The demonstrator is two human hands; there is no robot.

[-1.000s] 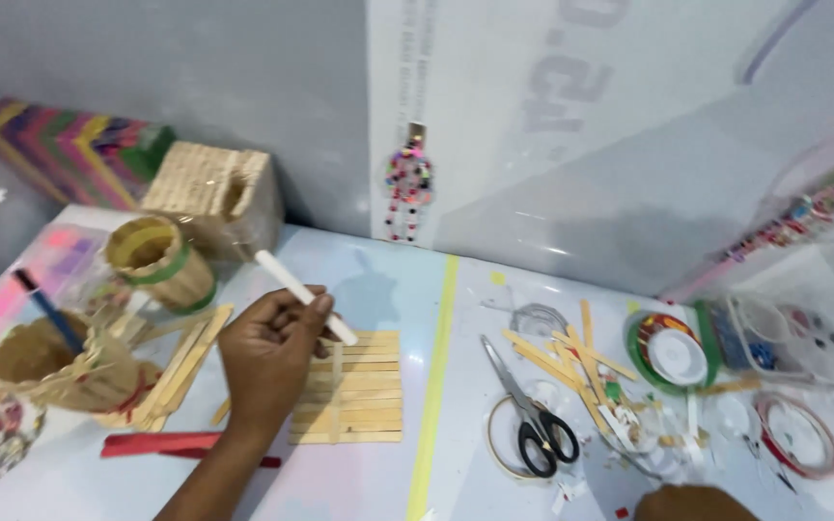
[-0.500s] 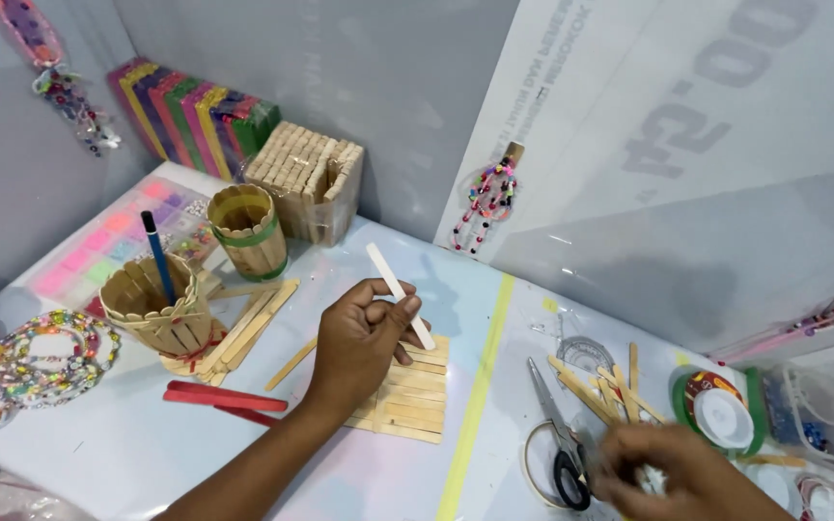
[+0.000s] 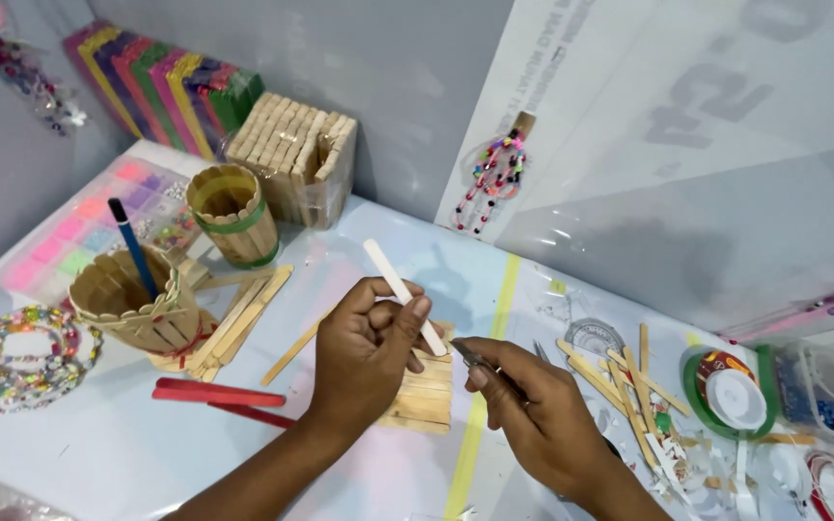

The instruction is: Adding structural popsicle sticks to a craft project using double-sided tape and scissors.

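Pinching the white stick (image 3: 400, 292) between thumb and fingers, your left hand (image 3: 364, 357) tilts it above the stick panel (image 3: 427, 391), clear of clutter. Your right hand (image 3: 533, 410) is closed around the scissors (image 3: 480, 360), tip aimed at the stick's lower end. Open surface (image 3: 127, 453) lies toward you on the left; loose sticks (image 3: 620, 381) and tape rolls (image 3: 726, 391) crowd the right side.

Bright even overhead light; soft shadows; glare on glossy backboard; edges slightly blurred.
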